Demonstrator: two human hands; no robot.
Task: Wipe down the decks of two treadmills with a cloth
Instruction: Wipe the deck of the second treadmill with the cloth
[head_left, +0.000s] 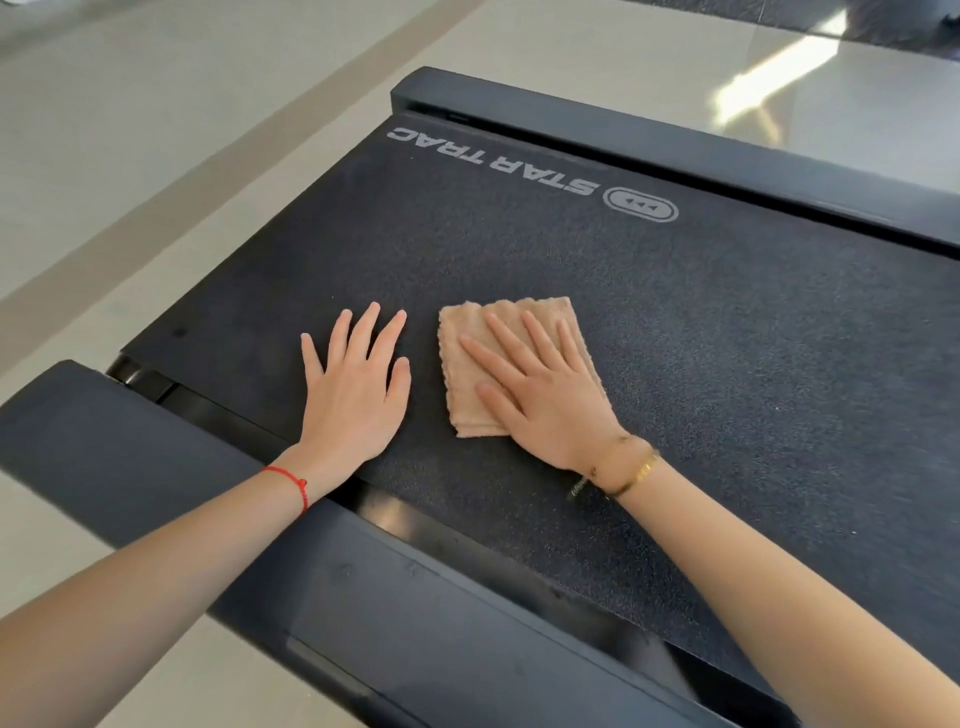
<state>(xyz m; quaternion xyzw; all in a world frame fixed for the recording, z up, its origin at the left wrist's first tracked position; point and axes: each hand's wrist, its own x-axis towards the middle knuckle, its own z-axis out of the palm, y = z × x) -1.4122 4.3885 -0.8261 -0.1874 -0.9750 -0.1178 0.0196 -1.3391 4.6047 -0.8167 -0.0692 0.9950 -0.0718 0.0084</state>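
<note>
The right hand (540, 395) covered the lower right of the cloth (511, 332). The deck (727, 338) ran off the right edge, and the near rail (415, 613) off the bottom. Both forearms left the frame at the lower corners. A dark shape at upper right was too cropped to identify.

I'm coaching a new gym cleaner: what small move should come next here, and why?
Probably slide the right hand, pressed flat on the folded cloth, toward the printed logo; the left hand rests bare on the belt as a brace.
</note>
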